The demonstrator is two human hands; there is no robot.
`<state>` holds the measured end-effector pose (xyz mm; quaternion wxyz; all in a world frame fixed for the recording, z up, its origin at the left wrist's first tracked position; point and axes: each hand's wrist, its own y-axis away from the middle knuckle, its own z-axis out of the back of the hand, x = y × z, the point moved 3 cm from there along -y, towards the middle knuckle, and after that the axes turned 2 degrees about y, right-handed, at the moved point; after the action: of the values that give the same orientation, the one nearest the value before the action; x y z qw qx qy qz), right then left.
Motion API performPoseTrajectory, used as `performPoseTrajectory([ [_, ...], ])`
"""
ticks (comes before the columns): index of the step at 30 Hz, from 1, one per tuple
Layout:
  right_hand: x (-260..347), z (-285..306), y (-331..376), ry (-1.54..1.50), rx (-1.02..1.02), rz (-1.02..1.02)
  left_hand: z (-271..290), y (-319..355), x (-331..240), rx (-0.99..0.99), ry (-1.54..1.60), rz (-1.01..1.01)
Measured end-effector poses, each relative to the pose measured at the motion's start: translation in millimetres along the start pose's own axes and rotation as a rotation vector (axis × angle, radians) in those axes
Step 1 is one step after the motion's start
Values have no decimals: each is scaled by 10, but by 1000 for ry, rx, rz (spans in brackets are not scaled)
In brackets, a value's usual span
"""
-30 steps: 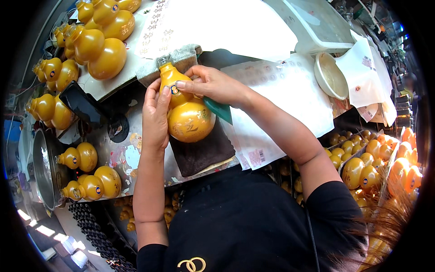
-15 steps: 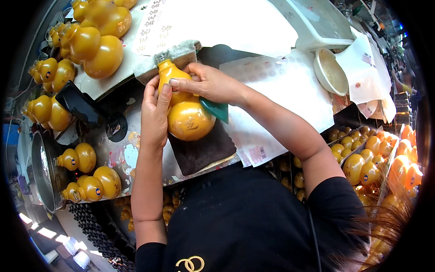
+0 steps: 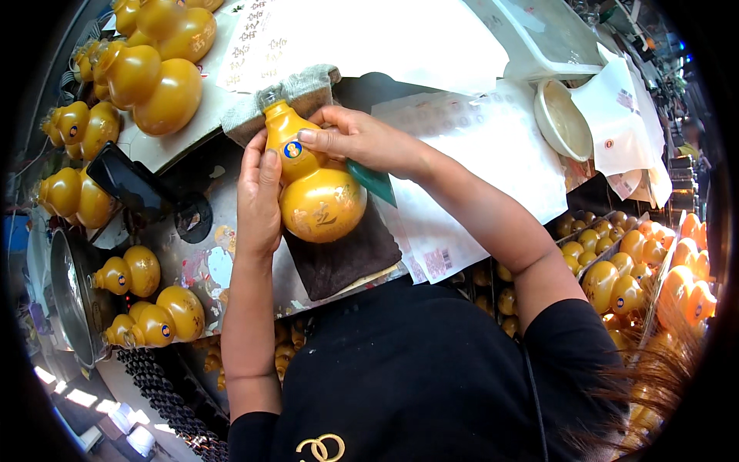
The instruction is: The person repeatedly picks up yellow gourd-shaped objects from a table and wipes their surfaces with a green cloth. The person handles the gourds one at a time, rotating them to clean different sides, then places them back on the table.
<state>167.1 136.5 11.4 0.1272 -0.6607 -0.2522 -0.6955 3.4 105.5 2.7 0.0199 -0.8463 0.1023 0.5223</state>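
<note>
A yellow gourd-shaped bottle [image 3: 325, 206] with a clear glass mouth leans its neck on a folded grey cloth [image 3: 308, 86]. Its round lower bulb, marked with a gold character, rests over a dark cloth pad [image 3: 339, 268]. My left hand [image 3: 259, 199] is closed around the bottle's left side, thumb near the waist. On the upper bulb a round blue sticker [image 3: 292, 149] shows beside my right thumb. My right hand [image 3: 362, 143] is at the bottle's right shoulder, with a flat green scraper [image 3: 372, 185] tucked under its palm; its curled fingers are partly hidden.
More gourd bottles stand at the left [image 3: 165, 96] beside a phone on a stand [image 3: 131, 179] and a metal pan [image 3: 71, 296]. White printed sheets [image 3: 477, 169], a bowl [image 3: 564, 122] and a clear plastic bin [image 3: 531, 38] lie to the right. Crates of gourd bottles [image 3: 623, 266] sit lower right.
My right thumb has drawn back from the upper bulb, and the blue sticker now shows fully. The bottle has shifted slightly left, and the green scraper has tipped slightly outward to the right.
</note>
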Motion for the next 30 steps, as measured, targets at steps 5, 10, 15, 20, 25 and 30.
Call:
performPoseTrajectory([
  [5, 172, 100, -48, 174, 18, -99, 46, -9, -68, 36, -62, 32],
  [10, 264, 92, -200, 592, 51, -108, -10, 2, -55, 28, -151, 3],
  [15, 198, 53, -200, 486, 10, -103, -10, 8, -29, 32, -111, 7],
  [20, 156, 23, -149, 371, -24, -134, -11, 22, -14, 45, -99, 20],
  [25, 175, -8, -122, 271, -6, -193, -24, 19, -19, 36, -104, 11],
  [30, 71, 10, -195, 153, 44, -217, -30, -6, -26, 33, -130, 12],
])
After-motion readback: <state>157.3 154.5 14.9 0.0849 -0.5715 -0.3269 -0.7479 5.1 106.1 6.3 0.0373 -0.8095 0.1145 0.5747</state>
